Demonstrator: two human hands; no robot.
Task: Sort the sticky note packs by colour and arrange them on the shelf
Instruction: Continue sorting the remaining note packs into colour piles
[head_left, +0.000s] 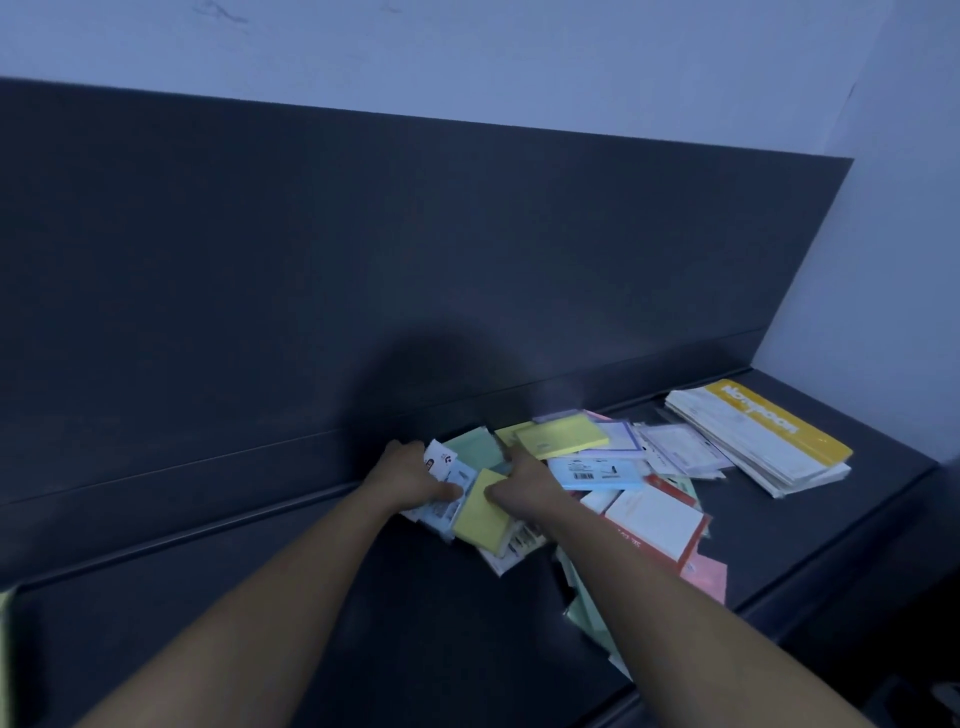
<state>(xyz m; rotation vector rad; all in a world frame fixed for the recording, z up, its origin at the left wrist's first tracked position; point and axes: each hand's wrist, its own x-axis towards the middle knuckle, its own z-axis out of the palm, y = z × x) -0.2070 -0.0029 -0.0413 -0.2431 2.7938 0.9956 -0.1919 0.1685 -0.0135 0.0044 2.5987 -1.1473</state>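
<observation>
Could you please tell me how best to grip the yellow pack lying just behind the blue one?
Probably from above, pinching its near and far edges: the yellow pack lies flat, uncovered on top of the pile, its near edge exposed above the blue pack.

Stack of white pads (763, 441) with a yellow top band, lying flat and slightly fanned; the lettering is too blurred to read. Dark panel (363, 249) stands upright behind and left of the stack, with horizontal seams low down. Pale wall (519, 57) above the panel and right of the stack. Faint scribble marks (223, 13) far up-left.
</observation>
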